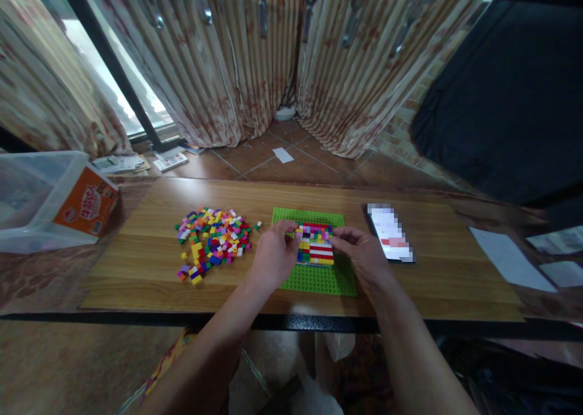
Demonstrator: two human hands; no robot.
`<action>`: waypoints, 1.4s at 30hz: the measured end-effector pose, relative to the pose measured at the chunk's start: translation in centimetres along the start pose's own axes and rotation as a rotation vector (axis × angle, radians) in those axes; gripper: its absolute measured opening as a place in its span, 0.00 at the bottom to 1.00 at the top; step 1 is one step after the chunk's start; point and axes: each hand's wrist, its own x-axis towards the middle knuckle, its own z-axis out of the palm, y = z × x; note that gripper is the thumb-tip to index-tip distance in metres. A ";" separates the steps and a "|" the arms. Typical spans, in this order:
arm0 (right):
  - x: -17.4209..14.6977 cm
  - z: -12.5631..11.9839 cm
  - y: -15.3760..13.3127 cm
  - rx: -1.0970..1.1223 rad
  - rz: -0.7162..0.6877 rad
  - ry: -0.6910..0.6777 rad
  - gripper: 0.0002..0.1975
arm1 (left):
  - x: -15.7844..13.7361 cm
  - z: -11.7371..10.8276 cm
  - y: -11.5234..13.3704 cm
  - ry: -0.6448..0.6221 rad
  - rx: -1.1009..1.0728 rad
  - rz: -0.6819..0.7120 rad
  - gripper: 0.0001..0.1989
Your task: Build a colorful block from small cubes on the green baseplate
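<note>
A multicoloured toy brick build (pixel 320 252), with rows of red, white, yellow, pink and blue, stands on a green studded baseplate (pixel 314 281). My left hand (pixel 274 254) is closed at the build's left edge, its fingers curled at the upper left corner. On the other side, my right hand (pixel 364 256) pinches the right edge between thumb and fingers. The fingertips partly cover the build's sides. Whether a small loose brick is also between the fingers cannot be made out.
A pile of loose bricks (pixel 214 239) lies left of the baseplate on the wooden table (pixel 136 263). Right of my right hand lies a phone (pixel 389 233) with its screen lit. A clear plastic bin (pixel 40 202) stands at far left, and paper (pixel 510 258) at right.
</note>
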 end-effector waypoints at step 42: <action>-6.7 24.9 2.6 -1.134 -1.077 -0.602 0.16 | -2.9 -19.1 -7.4 0.989 -1.164 -0.261 0.10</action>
